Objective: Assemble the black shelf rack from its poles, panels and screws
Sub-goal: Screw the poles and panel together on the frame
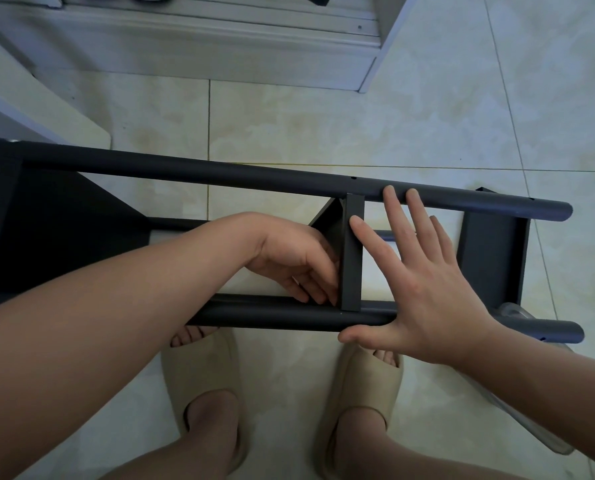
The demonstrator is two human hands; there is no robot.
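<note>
Head view looks down on the black rack (492,251), which lies on its side on the tile floor (323,116) in front of two beige slippers (202,375). A clear plastic thing (512,311) sits under the rack's right end; its contents cannot be made out. The right hand (424,289) is spread flat, with the thumb on the near pole (272,315), the forefinger on the middle panel (353,271) and two fingertips on the far pole (185,174). The left hand (289,258) reaches between the poles, fingers bent against that panel's left face; whether it pinches anything cannot be told.
</note>
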